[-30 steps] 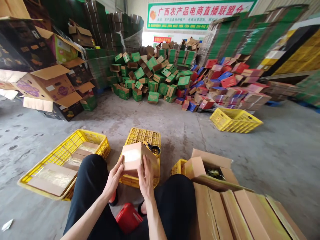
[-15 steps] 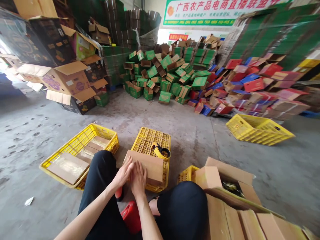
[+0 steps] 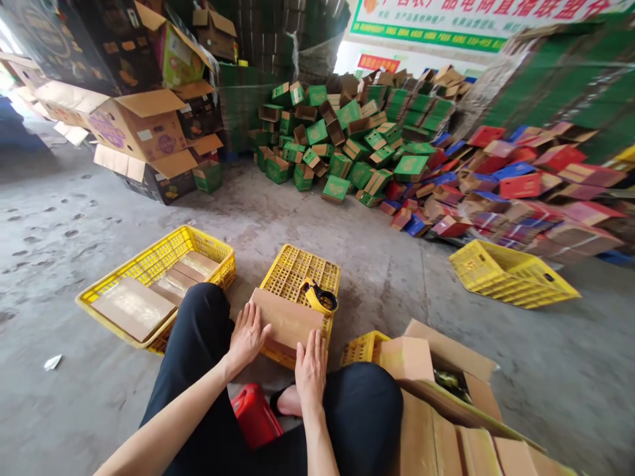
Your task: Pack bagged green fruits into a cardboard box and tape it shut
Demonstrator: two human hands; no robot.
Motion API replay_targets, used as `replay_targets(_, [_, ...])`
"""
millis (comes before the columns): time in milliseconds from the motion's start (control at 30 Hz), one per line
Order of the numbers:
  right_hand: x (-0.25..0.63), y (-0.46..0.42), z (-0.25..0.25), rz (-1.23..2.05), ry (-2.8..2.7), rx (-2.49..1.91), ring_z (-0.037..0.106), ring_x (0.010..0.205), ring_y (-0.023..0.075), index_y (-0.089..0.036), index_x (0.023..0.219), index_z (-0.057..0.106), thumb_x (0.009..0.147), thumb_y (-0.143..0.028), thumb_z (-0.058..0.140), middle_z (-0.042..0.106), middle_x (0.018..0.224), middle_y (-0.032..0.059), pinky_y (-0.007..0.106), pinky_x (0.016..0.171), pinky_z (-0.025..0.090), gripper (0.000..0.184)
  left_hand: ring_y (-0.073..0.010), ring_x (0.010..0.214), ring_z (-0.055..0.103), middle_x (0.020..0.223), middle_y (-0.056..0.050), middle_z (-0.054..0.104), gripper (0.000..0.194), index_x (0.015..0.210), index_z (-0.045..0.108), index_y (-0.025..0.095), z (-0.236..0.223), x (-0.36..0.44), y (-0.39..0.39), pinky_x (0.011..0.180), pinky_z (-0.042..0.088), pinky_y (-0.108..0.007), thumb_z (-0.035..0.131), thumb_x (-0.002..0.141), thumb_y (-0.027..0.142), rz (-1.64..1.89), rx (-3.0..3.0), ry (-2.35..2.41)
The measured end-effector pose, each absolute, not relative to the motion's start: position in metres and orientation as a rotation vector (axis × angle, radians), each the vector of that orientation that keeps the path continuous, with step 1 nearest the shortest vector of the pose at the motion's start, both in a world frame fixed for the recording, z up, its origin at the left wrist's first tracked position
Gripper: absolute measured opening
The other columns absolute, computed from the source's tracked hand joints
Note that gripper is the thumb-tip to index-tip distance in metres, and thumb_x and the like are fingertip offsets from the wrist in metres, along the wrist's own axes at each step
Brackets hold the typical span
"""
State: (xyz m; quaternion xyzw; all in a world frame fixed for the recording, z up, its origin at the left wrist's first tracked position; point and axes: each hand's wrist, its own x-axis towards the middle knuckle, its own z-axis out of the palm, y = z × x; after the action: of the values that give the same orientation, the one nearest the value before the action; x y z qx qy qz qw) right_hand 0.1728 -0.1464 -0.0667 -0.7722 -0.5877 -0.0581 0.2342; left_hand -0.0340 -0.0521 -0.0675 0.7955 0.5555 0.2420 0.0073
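Observation:
A closed cardboard box (image 3: 285,317) lies across the near end of an upturned yellow plastic crate (image 3: 297,268) in front of my knees. My left hand (image 3: 248,335) rests on the box's left end, fingers stretched out. At its right end, my right hand (image 3: 311,363) lies with the fingers extended along the near edge. Both hands touch the box without wrapping round it. On the crate just beyond the box sits a yellow and black tape dispenser (image 3: 319,295).
Left stands a yellow crate (image 3: 106,281) holding several taped cartons. To the right, an open carton (image 3: 446,377) with dark contents sits among more boxes. Another yellow crate (image 3: 510,274) is farther right. Piled green boxes (image 3: 342,145) and red and blue boxes (image 3: 516,178) fill the background.
My hands were together near the box's left part; now they are apart, the left at the left end and the right shifted to the right end. The camera view has tilted slightly.

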Motion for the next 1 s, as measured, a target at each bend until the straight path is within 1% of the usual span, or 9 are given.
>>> replay_targets(100, [0.174, -0.145, -0.076, -0.146, -1.602, -2.055, 0.042, 0.154, 0.0374, -0.008, 0.163, 0.043, 0.112, -0.057, 0.022, 0.045, 0.166, 0.0215, 0.055, 0.122, 0.041, 0.074, -0.0458, 0.158, 0.031, 0.162, -0.035, 0.041, 0.067, 0.153, 0.048, 0.0, -0.067, -0.017, -0.056, 0.121, 0.038, -0.064, 0.041, 0.109, 0.05, 0.74, 2.493, 1.779])
replay_targets(233, [0.174, -0.142, -0.077, -0.104, -1.577, -2.05, 0.045, 0.152, 0.0392, -0.008, 0.16, 0.048, 0.111, -0.058, 0.021, 0.047, 0.164, 0.0233, 0.057, 0.12, 0.042, 0.075, -0.0477, 0.16, 0.024, 0.164, -0.036, 0.037, 0.06, 0.151, 0.05, -0.003, -0.06, 0.008, -0.063, 0.121, 0.037, -0.066, 0.043, 0.108, 0.04, 0.71, 2.504, 1.737])
replay_targets(367, [0.175, -0.139, -0.071, -0.026, -1.548, -2.069, 0.048, 0.149, 0.0408, -0.005, 0.157, 0.052, 0.11, -0.06, 0.016, 0.05, 0.161, 0.0266, 0.059, 0.118, 0.042, 0.081, -0.0498, 0.159, 0.026, 0.163, -0.033, 0.041, 0.059, 0.151, 0.054, 0.001, -0.049, 0.03, -0.067, 0.12, 0.035, -0.07, 0.046, 0.106, 0.038, 0.652, 2.446, 1.701])
replay_targets(467, [0.178, -0.138, -0.069, 0.017, -1.574, -2.057, 0.047, 0.15, 0.0423, -0.003, 0.157, 0.051, 0.11, -0.06, 0.015, 0.049, 0.161, 0.0278, 0.062, 0.118, 0.042, 0.082, -0.0505, 0.158, 0.029, 0.164, -0.031, 0.041, 0.058, 0.15, 0.058, 0.004, -0.041, 0.045, -0.071, 0.121, 0.035, -0.069, 0.046, 0.106, 0.041, 0.619, 2.432, 1.574])
replay_targets(567, [0.183, -0.138, -0.071, 0.026, -1.614, -2.03, 0.046, 0.151, 0.0415, -0.003, 0.156, 0.052, 0.11, -0.057, 0.016, 0.049, 0.161, 0.0289, 0.063, 0.118, 0.042, 0.08, -0.0463, 0.158, 0.032, 0.163, -0.027, 0.046, 0.056, 0.148, 0.061, 0.007, -0.035, 0.056, -0.075, 0.124, 0.033, -0.064, 0.045, 0.107, 0.041, 0.589, 2.481, 1.38])
replay_targets(667, [0.186, -0.138, -0.073, 0.02, -1.633, -2.026, 0.046, 0.151, 0.0406, -0.003, 0.155, 0.053, 0.11, -0.056, 0.014, 0.049, 0.161, 0.0279, 0.061, 0.119, 0.041, 0.081, -0.042, 0.156, 0.038, 0.159, -0.025, 0.052, 0.054, 0.147, 0.062, 0.007, -0.03, 0.057, -0.075, 0.127, 0.031, -0.06, 0.046, 0.107, 0.04, 0.539, 2.519, 1.237])
replay_targets(833, [0.182, -0.139, -0.065, 0.043, -1.642, -2.136, 0.044, 0.153, 0.0418, -0.004, 0.158, 0.05, 0.109, -0.06, 0.011, 0.046, 0.164, 0.0265, 0.058, 0.118, 0.043, 0.084, -0.0296, 0.154, 0.044, 0.165, -0.016, 0.048, 0.057, 0.159, 0.049, 0.015, -0.026, 0.035, -0.068, 0.128, 0.034, -0.047, 0.049, 0.108, 0.041, 0.516, 2.546, 0.927])
replay_targets(900, [0.179, -0.139, -0.06, 0.055, -1.648, -2.189, 0.044, 0.152, 0.0426, -0.004, 0.16, 0.048, 0.109, -0.061, 0.01, 0.044, 0.165, 0.0265, 0.059, 0.116, 0.045, 0.085, -0.0281, 0.155, 0.043, 0.166, -0.014, 0.046, 0.059, 0.161, 0.048, 0.017, -0.025, 0.028, -0.066, 0.128, 0.034, -0.045, 0.051, 0.108, 0.043, 0.537, 2.532, 0.911])
replay_targets(1000, [0.174, -0.141, -0.052, 0.037, -1.664, -2.233, 0.047, 0.15, 0.0434, -0.006, 0.161, 0.046, 0.109, -0.061, 0.009, 0.044, 0.165, 0.0264, 0.062, 0.112, 0.047, 0.085, -0.0273, 0.153, 0.046, 0.164, -0.011, 0.05, 0.059, 0.161, 0.048, 0.021, -0.025, 0.021, -0.064, 0.128, 0.033, -0.044, 0.053, 0.107, 0.046, 0.556, 2.505, 0.943])
